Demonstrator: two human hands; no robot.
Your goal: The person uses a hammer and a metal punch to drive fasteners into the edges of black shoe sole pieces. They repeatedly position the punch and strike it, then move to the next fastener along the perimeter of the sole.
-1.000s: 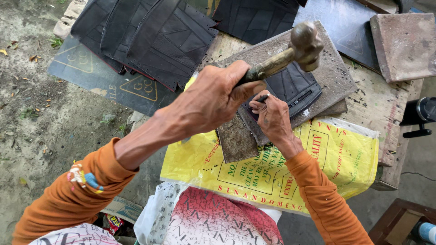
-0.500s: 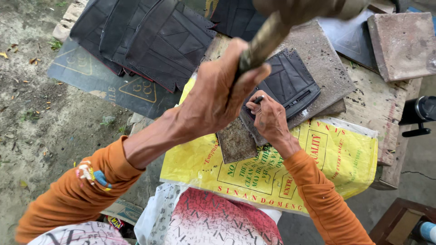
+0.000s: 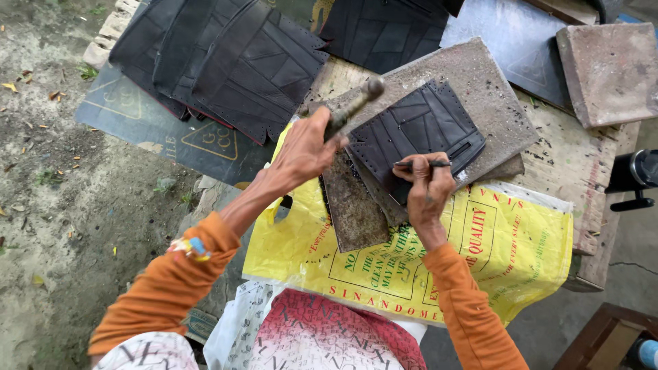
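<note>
A seated worker in orange sleeves punches a black panel (image 3: 415, 133) laid flat on a grey slab (image 3: 480, 82) on the bench (image 3: 582, 171). The left hand (image 3: 305, 147) is closed tight around the handle of a hammer (image 3: 353, 106), whose head hangs over the slab's left edge, just beside the panel. The right hand (image 3: 428, 181) pinches a thin punch (image 3: 418, 164) between fingers and thumb, its tip resting on the panel's lower edge, where a row of small holes runs along the border. A yellow sack (image 3: 521, 240) lies under the slab, and more black panels (image 3: 226, 62) are stacked at the bench's far left.

To do this well, I'd judge, the punch should stand firm on the mark, in line with the holes already there, fingers kept low and clear of its top, the panel flat on the slab, and the blow short and square.
</note>
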